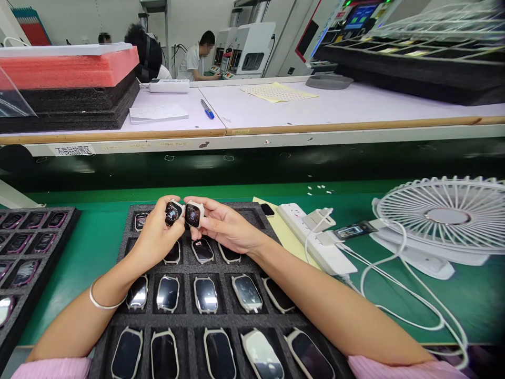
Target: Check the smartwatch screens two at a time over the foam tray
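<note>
My left hand (160,229) is closed around a smartwatch case (173,212) whose dark screen shows small lit marks. Side by side with it, my right hand (221,223) grips a second smartwatch case (193,214), its screen also faintly lit. Both are held over the far part of a black foam tray (185,322). In the tray's compartments lie several more watch cases with pale frames, such as one watch case (205,293) in the middle. One watch case (262,355) near the front shows a whitish face. My forearms hide parts of the tray.
A second foam tray (73,223) with purple-framed watches lies at left. To the right are a white power strip (311,239), loose cables and a white fan (445,216). Foam stacks, a blue pen (207,109) and papers rest on the shelf (221,97). People sit beyond.
</note>
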The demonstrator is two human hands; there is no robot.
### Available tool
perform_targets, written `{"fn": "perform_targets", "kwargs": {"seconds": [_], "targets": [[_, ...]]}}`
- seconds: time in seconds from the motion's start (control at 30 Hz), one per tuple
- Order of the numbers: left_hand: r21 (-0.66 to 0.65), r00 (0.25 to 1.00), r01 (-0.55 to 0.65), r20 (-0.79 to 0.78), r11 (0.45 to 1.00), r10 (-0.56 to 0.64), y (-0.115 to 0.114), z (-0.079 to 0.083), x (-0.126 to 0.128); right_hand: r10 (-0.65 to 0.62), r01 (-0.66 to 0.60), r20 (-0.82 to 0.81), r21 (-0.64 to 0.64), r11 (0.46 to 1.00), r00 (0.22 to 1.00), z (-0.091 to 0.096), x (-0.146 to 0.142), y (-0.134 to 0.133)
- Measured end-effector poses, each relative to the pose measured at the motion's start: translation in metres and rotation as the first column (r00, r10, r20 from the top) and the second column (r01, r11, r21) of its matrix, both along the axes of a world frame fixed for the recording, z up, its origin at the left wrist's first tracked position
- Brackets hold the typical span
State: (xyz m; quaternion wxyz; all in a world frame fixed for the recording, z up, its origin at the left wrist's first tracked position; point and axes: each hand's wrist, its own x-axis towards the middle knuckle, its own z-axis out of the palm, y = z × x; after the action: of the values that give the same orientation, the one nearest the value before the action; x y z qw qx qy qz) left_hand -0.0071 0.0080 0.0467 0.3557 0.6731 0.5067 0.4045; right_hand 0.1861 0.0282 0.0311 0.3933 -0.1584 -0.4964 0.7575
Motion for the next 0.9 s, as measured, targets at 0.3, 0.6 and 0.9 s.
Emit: {"fn": "perform_targets", "kwargs": {"seconds": [0.3, 0.6, 0.9], "targets": [[0.034, 1.0, -0.004, -0.015, 0.999, 0.005, 0.0006, -0.0001, -0.0001, 0.0, 0.0, 0.01, 0.0, 1.0, 1.0, 0.001, -0.0009, 0.0001], [0.045, 0.999, -0.01, -0.032, 0.999, 0.012, -0.0008, 0.0025, 0.001, -0.002, 0.002, 0.013, 0.006, 1.0, 1.0, 0.0012, -0.0011, -0.001], [0.025, 1.0, -0.019, 0.021, 1.0, 0.019, -0.001, -0.0006, 0.0008, 0.017, -0.016, -0.015, 0.016, 1.0, 1.0, 0.0009, -0.0004, -0.0004]]}}
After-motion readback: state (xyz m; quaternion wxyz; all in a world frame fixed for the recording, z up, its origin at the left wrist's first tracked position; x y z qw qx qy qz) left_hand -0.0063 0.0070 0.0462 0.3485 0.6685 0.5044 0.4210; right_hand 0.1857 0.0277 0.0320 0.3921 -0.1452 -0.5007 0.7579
